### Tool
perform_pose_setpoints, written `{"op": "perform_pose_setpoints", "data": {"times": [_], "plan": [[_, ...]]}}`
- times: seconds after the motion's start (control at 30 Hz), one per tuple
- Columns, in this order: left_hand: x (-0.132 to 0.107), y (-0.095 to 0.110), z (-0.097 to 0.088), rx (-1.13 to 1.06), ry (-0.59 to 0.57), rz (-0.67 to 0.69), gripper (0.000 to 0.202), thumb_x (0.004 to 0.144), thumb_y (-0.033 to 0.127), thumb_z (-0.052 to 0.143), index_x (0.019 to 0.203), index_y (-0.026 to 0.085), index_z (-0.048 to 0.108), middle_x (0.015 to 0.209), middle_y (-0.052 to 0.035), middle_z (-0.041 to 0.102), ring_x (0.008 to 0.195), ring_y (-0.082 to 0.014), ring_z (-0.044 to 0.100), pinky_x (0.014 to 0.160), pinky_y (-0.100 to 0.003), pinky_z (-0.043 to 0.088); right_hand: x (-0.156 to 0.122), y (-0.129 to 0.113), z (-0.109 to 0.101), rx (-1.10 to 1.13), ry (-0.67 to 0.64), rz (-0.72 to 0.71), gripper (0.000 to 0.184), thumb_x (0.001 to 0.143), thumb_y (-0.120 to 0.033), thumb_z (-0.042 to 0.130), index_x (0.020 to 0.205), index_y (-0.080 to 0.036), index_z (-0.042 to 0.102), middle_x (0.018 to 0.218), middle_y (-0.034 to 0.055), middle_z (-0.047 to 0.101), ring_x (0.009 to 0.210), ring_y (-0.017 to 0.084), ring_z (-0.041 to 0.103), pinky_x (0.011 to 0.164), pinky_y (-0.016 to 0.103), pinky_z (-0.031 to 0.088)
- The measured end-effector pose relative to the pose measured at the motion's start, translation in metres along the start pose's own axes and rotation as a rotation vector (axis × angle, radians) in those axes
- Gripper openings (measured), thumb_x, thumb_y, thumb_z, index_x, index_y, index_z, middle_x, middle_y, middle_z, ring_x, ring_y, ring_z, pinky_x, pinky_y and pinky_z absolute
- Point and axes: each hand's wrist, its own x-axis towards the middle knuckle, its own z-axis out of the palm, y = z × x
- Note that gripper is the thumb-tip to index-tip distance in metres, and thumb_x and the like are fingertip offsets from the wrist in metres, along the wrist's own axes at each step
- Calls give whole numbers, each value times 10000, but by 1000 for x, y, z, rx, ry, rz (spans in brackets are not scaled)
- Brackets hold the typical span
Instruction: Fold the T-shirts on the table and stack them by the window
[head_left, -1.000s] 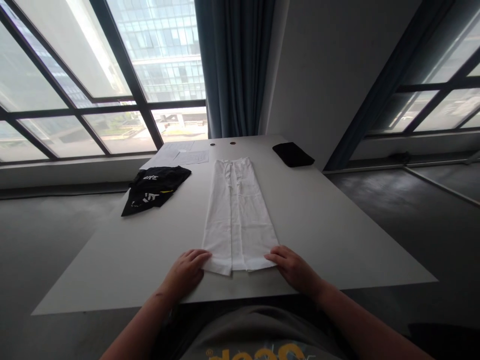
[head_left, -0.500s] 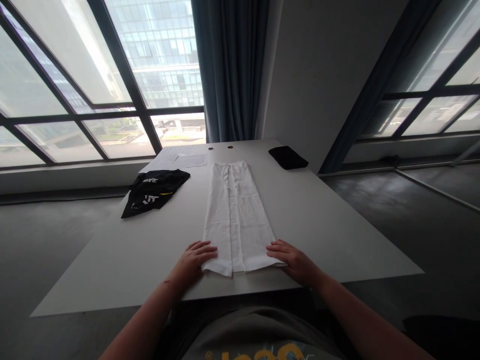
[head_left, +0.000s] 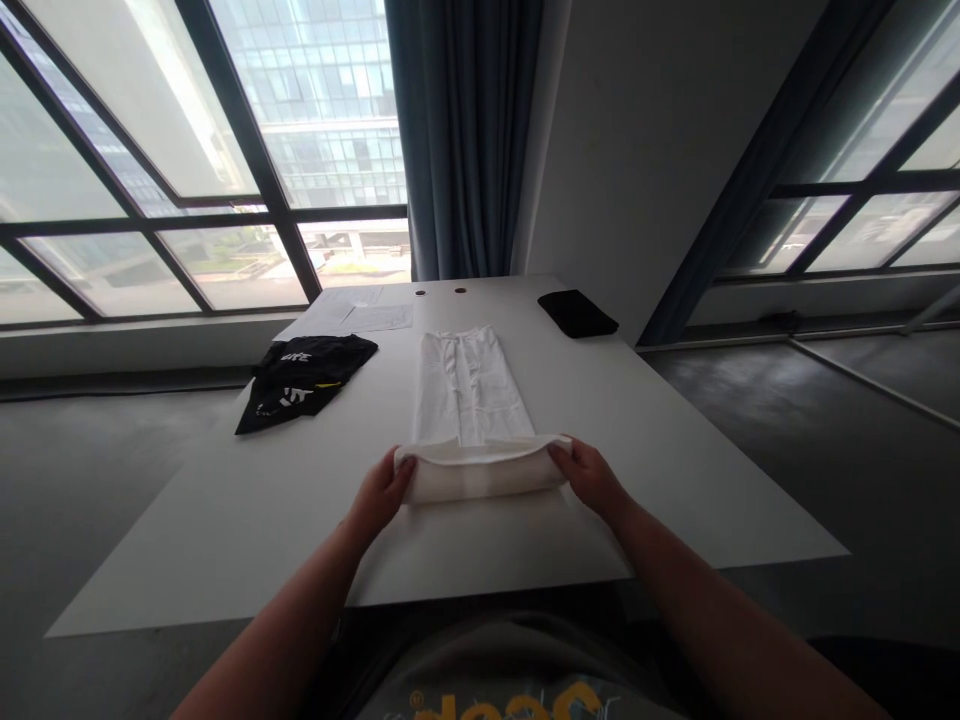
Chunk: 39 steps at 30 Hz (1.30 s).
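A long white garment (head_left: pixel 476 385) lies on the white table, its far end flat and its two lengthwise panels meeting along the middle. The near end is lifted and bent back over the rest, sagging a little between my hands. At its left corner, my left hand (head_left: pixel 384 490) grips the cloth with the thumb on the near side. My right hand (head_left: pixel 592 475) pinches the opposite corner in the same way. The fingers behind the cloth are partly hidden. Whether the garment is a shirt or trousers I cannot tell.
On the table (head_left: pixel 675 480), a black printed garment (head_left: pixel 307 378) hangs slightly over the left edge. Papers (head_left: pixel 367 312) lie at the back left, and a folded black cloth (head_left: pixel 577 313) at the back right. Beyond stand a blue curtain (head_left: pixel 465 140) and windows.
Both hands, flat on the near corners before, have closed on them. They have raised the near end of the white garment and carried it away from me, over its far part.
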Motion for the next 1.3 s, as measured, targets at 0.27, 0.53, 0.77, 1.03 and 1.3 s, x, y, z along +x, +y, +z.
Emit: {"op": "perform_pose_setpoints", "data": {"times": [0.27, 0.53, 0.77, 1.03, 1.3], "plan": [[110, -27, 19, 504, -42, -202, 303, 1033, 419, 433, 943, 228, 650, 942, -73, 763, 911, -231, 695, 744, -288, 437, 117, 38, 29, -516, 97, 33, 270, 926, -405, 560, 796, -194, 667, 715, 29, 684, 665, 169, 562, 619, 261, 375], [127, -58, 30, 649, 9, -118, 297, 1020, 440, 486, 1065, 244, 705, 1063, -88, 746, 996, -241, 678, 833, -309, 460, 126, 82, 36, -641, 73, -153, 209, 953, -310, 568, 919, -190, 737, 936, 103, 757, 901, 242, 628, 883, 332, 436], [132, -69, 21, 569, -27, -55, 281, 1016, 368, 503, 1083, 261, 754, 1102, -65, 728, 1022, -218, 662, 897, -301, 482, 137, 81, 29, -508, 59, -233, 211, 973, -332, 577, 916, -197, 729, 911, 77, 743, 911, 241, 615, 894, 337, 443], [132, -68, 16, 478, 19, -210, 300, 933, 395, 644, 1205, 269, 662, 1001, -4, 758, 844, -189, 683, 707, -275, 450, 139, 88, 32, -606, 197, -75, 171, 866, -364, 723, 918, -213, 664, 764, 28, 664, 769, 225, 583, 761, 324, 425], [126, -68, 17, 538, 53, -212, 184, 960, 390, 588, 1045, 258, 684, 943, -35, 758, 881, -225, 686, 712, -293, 435, 132, 93, 31, -619, 186, -120, 256, 907, -363, 669, 694, -230, 623, 777, 61, 704, 822, 237, 621, 806, 336, 445]]}}
